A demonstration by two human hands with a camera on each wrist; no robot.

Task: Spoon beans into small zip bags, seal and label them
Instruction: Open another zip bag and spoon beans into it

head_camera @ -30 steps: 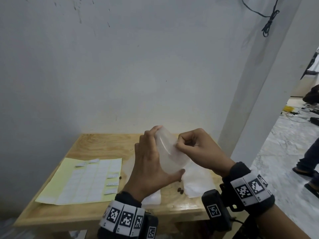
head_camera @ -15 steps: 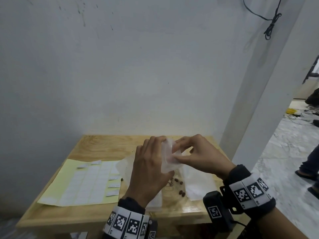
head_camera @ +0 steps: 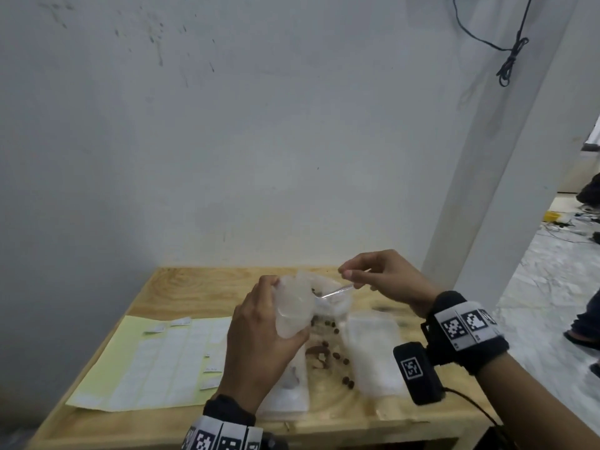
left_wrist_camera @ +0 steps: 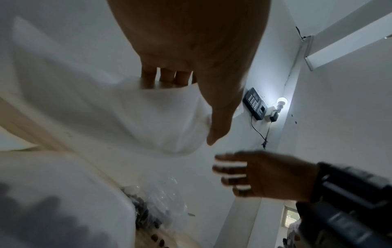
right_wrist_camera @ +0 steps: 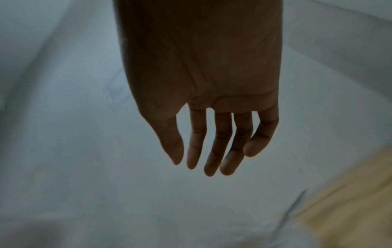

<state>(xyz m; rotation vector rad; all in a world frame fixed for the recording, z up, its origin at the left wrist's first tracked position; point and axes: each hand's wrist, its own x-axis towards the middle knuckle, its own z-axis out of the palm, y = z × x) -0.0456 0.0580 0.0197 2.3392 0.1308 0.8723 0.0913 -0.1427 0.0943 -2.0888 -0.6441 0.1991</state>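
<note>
At the lower left of the head view I see a yellow label sheet (head_camera: pixel 152 362) lying flat on the counter (head_camera: pixel 181 280), a few labels peeled up along its top and right edge. Just right of it, low in the centre, my left hand (head_camera: pixel 259 345) grips a small clear bag (head_camera: pixel 293 308), fingers behind it and thumb curled under its lower edge, lifting it above the counter. Below the hand another flat bag (head_camera: pixel 289 397) lies on the wood. Loose brown beans (head_camera: pixel 328 350) are scattered on the counter right of centre, under and just right of the held bag. A larger clear bag (head_camera: pixel 334 298) holding beans sits behind them. My right hand (head_camera: pixel 386 279) hovers above it, thumb and fingers pinching a clear plastic spoon (head_camera: pixel 336 291) whose bowl points down and left toward the held bag's mouth. Right of the beans a stack of empty bags (head_camera: pixel 373 349) rests flat. The right wrist view is dark and blurred; there I cannot tell what the fingers hold.
</note>
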